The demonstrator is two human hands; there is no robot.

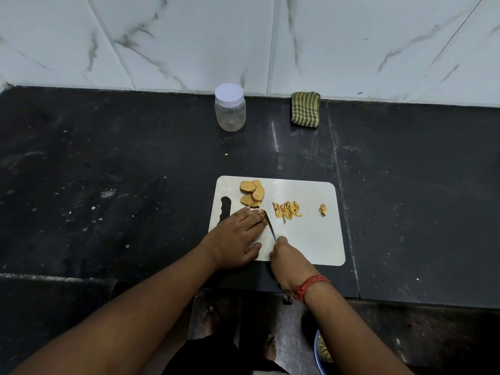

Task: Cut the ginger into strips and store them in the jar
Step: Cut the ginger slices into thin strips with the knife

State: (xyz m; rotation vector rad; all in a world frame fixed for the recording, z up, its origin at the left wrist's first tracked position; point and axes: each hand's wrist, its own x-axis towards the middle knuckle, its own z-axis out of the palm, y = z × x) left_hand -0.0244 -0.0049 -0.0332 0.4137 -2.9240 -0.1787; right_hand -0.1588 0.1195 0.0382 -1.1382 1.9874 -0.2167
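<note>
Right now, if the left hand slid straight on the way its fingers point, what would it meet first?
The left hand points up and right across the cutting board. It would first meet the knife blade beside its fingertips, then likely the ginger strips.

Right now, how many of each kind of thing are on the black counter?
Jar: 1
Folded cloth: 1
Cutting board: 1
Knife: 1
Heap of ginger slices: 1
Heap of ginger strips: 1
Small ginger bit: 1
Total: 7
</note>
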